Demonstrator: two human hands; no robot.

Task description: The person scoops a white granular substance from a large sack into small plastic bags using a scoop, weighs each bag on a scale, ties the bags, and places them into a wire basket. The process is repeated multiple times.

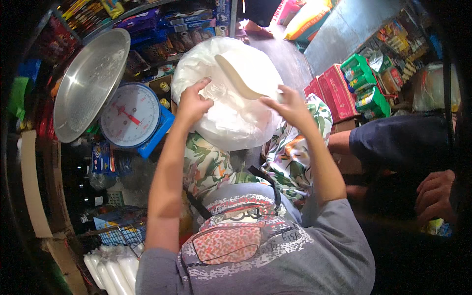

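Observation:
A large translucent plastic bag [236,134] stands between my knees, its mouth spread wide and its rim bunched. White contents show inside, but I cannot tell what they are. My left hand [195,101] is at the bag's left side, thumb and forefinger apart over the opening. Across the bag's upper right lies a white scoop-like piece [238,79] with a curved cream edge. The fingers of my right hand [289,105] close around its lower right end, slightly blurred.
To the left stands a blue dial scale [131,114] with a tilted metal pan [92,86]. Shelves of packets [158,33] rise behind. Red cartons [335,92] and green-wrapped cans [357,73] stand right. Another person's arm [398,136] is close by. Filled plastic bags [114,269] lie lower left.

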